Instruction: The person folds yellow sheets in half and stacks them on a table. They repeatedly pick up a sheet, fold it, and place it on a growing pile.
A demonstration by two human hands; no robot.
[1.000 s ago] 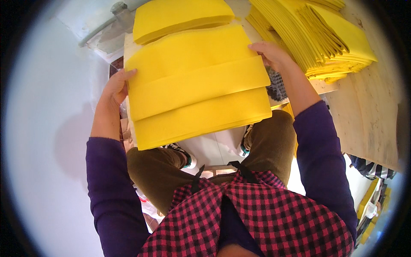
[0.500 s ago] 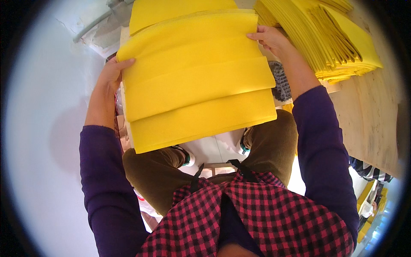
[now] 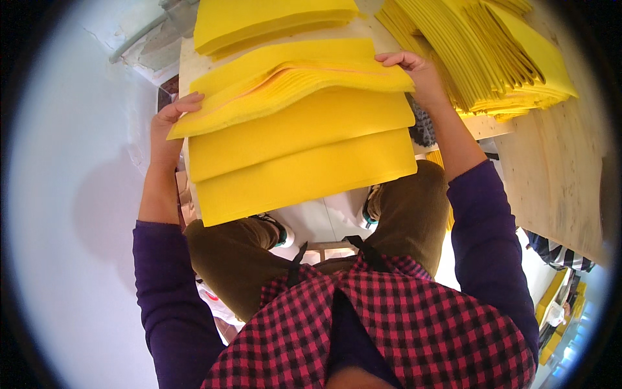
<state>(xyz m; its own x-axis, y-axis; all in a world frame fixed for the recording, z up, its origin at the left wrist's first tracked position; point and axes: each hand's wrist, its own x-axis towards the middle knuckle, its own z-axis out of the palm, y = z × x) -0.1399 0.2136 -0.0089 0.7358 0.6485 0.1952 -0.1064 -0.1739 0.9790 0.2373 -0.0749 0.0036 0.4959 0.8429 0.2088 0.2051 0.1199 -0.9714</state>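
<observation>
A stack of thin yellow fabric sheets point(image 3: 259, 100) lies across the table before me, its middle bowed up so that the layered edges show. My left hand point(image 3: 173, 123) is closed on its left corner. At the right corner, my right hand point(image 3: 414, 74) pinches the same stack, thumb hidden underneath. Under it, more yellow sheets point(image 3: 304, 178) lie in two stepped layers, their front edge reaching past the table toward my knees.
Another yellow stack point(image 3: 278, 23) lies at the far side of the light wooden table point(image 3: 188, 65). Piles of folded yellow fabric point(image 3: 453, 55) fill the far right, above a wooden board point(image 3: 551, 175). A white wall point(image 3: 71, 194) rises close on my left. Something dark and bumpy point(image 3: 422, 123) sits near my right wrist.
The top stack's near edge has lifted and curved, exposing its layers. It has come toward me, uncovering a gap before the far stack. Both hands have shifted slightly nearer.
</observation>
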